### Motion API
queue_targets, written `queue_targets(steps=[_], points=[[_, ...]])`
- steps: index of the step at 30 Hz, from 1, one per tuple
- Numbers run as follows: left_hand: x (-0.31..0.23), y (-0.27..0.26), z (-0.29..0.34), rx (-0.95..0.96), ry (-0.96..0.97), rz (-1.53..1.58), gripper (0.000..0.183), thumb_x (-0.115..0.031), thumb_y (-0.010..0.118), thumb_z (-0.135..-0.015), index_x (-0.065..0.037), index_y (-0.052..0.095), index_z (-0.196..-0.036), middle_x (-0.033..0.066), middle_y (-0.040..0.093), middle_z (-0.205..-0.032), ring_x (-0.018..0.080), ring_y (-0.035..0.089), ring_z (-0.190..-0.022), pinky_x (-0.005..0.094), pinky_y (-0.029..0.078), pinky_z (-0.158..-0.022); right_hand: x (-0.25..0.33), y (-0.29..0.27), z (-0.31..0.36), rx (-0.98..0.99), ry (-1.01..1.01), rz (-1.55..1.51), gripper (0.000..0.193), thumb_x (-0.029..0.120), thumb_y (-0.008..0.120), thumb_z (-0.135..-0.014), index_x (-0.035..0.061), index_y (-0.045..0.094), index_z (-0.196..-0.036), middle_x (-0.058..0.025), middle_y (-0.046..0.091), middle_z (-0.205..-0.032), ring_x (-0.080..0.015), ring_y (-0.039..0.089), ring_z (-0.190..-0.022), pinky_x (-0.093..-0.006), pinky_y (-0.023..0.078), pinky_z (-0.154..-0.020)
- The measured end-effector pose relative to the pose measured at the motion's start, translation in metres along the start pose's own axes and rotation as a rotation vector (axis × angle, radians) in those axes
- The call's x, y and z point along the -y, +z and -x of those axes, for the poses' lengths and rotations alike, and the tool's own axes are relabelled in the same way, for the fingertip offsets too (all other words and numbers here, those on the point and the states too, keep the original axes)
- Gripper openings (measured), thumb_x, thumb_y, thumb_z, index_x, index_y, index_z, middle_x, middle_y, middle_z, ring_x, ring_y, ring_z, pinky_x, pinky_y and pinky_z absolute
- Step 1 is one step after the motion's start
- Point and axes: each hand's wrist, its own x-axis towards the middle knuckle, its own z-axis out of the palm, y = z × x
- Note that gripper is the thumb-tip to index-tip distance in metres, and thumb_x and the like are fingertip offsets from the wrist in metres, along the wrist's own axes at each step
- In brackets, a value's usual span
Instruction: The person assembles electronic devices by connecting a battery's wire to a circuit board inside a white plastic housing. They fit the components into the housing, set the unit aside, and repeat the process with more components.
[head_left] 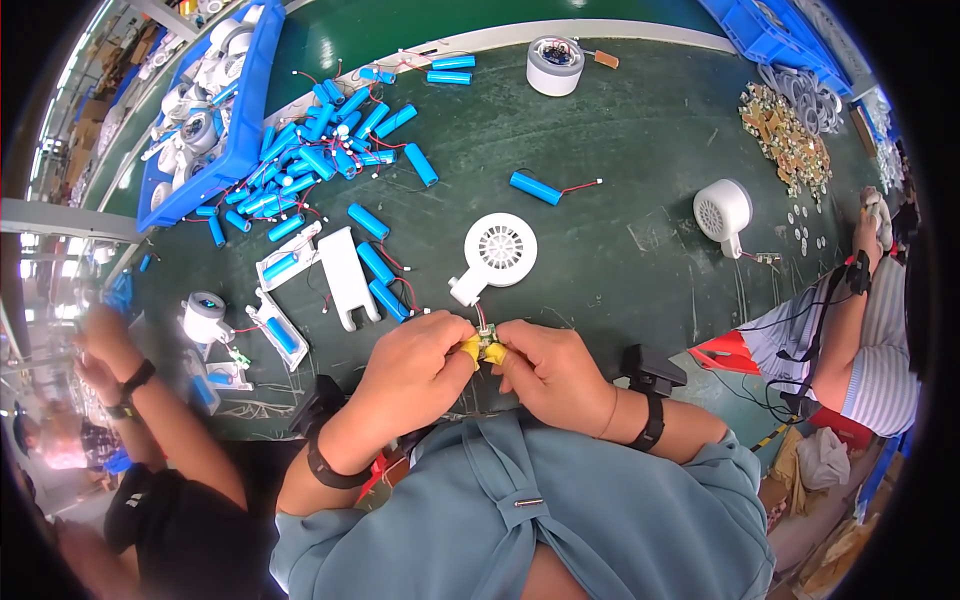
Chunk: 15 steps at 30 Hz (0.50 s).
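Close to the table's front edge, my left hand (420, 362) and my right hand (555, 370) meet, both with fingers pinched on a small green circuit board (488, 340). Yellow covers sit on some fingertips. Thin wires (482, 314) run from the board to a white fan head (500, 250) with a round grille, lying just beyond my hands. Fingers hide part of the board. Left of the fan, several blue cylindrical batteries (376, 263) with leads lie beside a white handle shell (349, 278).
A heap of blue batteries (310, 150) lies far left beside a blue crate (255, 110) of white parts. Other fan heads (722, 210) and a pile of small circuit boards (785, 140) are at the right. Co-workers' arms (165, 420) reach in from both sides.
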Motion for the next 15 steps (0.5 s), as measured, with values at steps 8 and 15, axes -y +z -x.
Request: queue_targets(steps=[8,15], points=[[0.003,0.007,0.001,-0.124,0.067,0.006,0.009,-0.002,0.057,-0.078,0.0,0.06,-0.087,0.0129,0.058,-0.077,0.0316,0.058,-0.071,0.0378,0.045,-0.062,-0.007,0.008,0.0,-0.144,-0.249,0.255,0.009,0.002,0.056,-0.085,-0.0004,0.052,-0.093,-0.0183,0.059,-0.077,-0.0382,0.06,-0.07,-0.0462,0.048,-0.059],[-0.01,0.018,0.013,-0.241,0.027,-0.038,0.015,0.002,0.056,-0.077,0.001,0.058,-0.092,0.0145,0.054,-0.078,0.0328,0.056,-0.072,0.0393,0.044,-0.062,-0.011,0.016,-0.005,-0.24,-0.414,0.466,0.015,0.002,0.058,-0.082,-0.0015,0.051,-0.096,-0.0176,0.059,-0.076,-0.0369,0.061,-0.064,-0.043,0.051,-0.053]])
